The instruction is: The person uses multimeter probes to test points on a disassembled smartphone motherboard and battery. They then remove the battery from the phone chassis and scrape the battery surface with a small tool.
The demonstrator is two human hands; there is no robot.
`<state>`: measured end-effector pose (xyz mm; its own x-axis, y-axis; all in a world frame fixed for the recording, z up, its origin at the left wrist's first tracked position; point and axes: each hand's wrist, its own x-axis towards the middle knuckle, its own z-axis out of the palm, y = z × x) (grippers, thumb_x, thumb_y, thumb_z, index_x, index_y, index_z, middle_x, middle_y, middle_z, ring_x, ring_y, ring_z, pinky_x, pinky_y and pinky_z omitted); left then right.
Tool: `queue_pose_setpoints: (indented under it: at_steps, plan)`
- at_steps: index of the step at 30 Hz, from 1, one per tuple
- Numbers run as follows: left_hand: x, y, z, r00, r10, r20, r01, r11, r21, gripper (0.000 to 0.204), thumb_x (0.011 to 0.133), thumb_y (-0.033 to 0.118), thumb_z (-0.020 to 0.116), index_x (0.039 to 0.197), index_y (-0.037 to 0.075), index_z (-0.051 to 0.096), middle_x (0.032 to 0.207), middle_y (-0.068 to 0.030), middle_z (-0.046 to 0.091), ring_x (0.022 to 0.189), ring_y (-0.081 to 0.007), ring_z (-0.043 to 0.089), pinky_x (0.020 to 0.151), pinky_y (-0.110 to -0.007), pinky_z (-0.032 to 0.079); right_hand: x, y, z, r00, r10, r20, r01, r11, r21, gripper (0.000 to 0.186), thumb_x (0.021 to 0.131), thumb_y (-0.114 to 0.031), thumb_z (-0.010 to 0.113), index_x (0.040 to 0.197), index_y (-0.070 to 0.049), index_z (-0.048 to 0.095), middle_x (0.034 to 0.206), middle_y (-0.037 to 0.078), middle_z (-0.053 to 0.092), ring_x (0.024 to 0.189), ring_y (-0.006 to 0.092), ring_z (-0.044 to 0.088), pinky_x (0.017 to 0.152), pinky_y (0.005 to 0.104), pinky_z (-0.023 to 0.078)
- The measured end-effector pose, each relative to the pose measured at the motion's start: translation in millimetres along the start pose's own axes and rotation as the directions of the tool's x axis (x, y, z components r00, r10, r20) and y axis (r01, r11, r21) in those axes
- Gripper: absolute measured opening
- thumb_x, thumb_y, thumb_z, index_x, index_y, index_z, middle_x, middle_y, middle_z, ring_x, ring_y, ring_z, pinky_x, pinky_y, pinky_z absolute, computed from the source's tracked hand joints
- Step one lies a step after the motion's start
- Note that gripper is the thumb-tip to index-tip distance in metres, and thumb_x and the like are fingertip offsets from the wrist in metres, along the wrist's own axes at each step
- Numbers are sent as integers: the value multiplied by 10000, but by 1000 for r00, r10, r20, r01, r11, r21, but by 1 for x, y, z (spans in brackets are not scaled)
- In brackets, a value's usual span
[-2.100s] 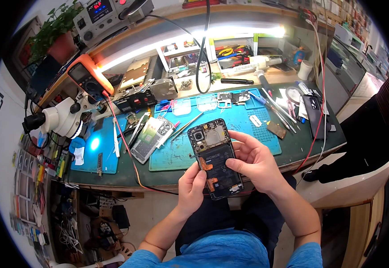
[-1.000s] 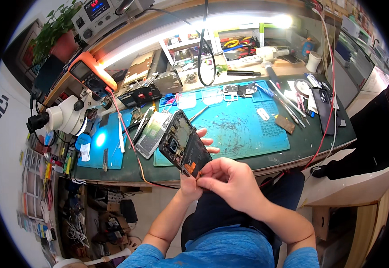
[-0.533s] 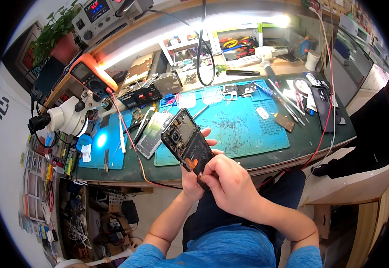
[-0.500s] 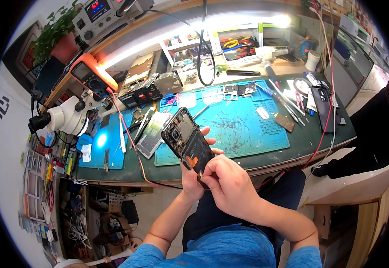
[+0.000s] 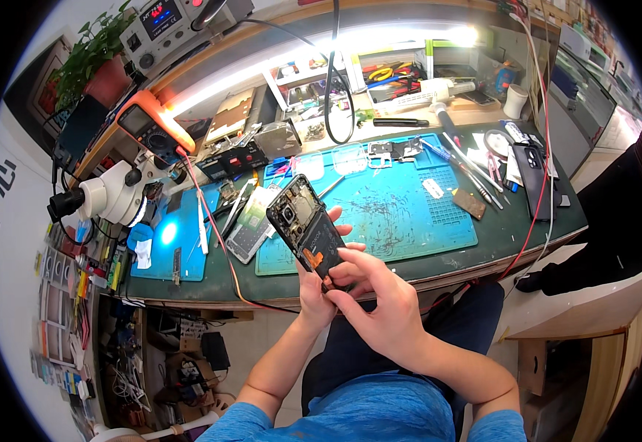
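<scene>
An opened smartphone point(image 5: 308, 225) without its back cover is tilted in my left hand point(image 5: 315, 298), whose thumb and fingers wrap its edges. Its camera module, circuit board, black battery and an orange flex strip point(image 5: 311, 258) are exposed. My right hand point(image 5: 383, 302) is at the phone's lower end. Its fingers are spread apart and curve over the battery's lower part, with the thumb near the bottom corner. No separate object shows between them. Just beyond the phone lies the blue work mat point(image 5: 380, 221).
A microscope point(image 5: 104, 195) and an orange multimeter point(image 5: 155, 129) stand on the left. On the bench's right are tweezers and screwdrivers point(image 5: 475, 177) and a dark phone point(image 5: 533, 180). Red wires hang over the bench's front edge. A person in dark clothes point(image 5: 601, 199) stands at the right.
My right hand has loosened from a pinch at the phone's lower end, and its fingers have spread. The phone in my left hand has barely moved.
</scene>
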<state>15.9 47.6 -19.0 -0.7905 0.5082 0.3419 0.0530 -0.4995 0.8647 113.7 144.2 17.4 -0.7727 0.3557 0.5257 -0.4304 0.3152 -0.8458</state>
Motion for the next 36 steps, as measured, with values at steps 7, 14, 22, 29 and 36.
queue_pose_setpoints:
  at_steps: [7, 14, 22, 29, 36]
  plan:
    - [-3, -3, -7, 997, -22, 79, 16, 997, 79, 1003, 906, 751, 534, 1547, -7, 389, 1600, -201, 394, 1363, -257, 503, 1082, -444, 503, 10, 5, -5, 998, 55, 4, -55, 997, 49, 520, 870, -23, 793, 1357, -17, 609, 889, 88, 762, 749, 217, 761, 720, 327, 618]
    - [-1, 0, -1, 995, 37, 94, -50, 990, 134, 1017, 903, 729, 597, 1544, -27, 367, 1601, -233, 358, 1324, -275, 534, 1055, -433, 517, 8, -3, -11, 972, 206, 111, -221, 964, 147, 397, 924, 32, 700, 1295, -11, 566, 924, 94, 723, 827, 206, 757, 750, 326, 601]
    - [-2, -2, 2, 995, 70, 68, -74, 996, 44, 1013, 899, 695, 658, 1548, -23, 358, 1586, -229, 368, 1131, -221, 633, 922, -369, 579, -2, -2, -7, 978, 165, 131, -183, 972, 144, 294, 939, 47, 661, 1203, -11, 545, 914, 99, 666, 812, 235, 702, 755, 360, 559]
    - [-2, -4, 4, 996, 85, -11, -83, 988, 133, 924, 938, 639, 626, 1558, 6, 366, 1585, -207, 390, 1132, -220, 635, 921, -370, 582, -6, -13, -7, 965, 234, 120, -249, 958, 139, 292, 948, 35, 655, 1221, -14, 563, 925, 113, 673, 831, 264, 705, 756, 362, 565]
    - [8, -3, 1, 992, 68, -104, -77, 993, -86, 878, 975, 638, 553, 1571, 27, 347, 1579, -207, 403, 1128, -242, 661, 896, -384, 613, 6, -5, -12, 1000, 22, -6, -22, 1000, -3, 504, 905, 32, 708, 1387, -32, 575, 1110, 116, 724, 943, 238, 735, 796, 368, 599]
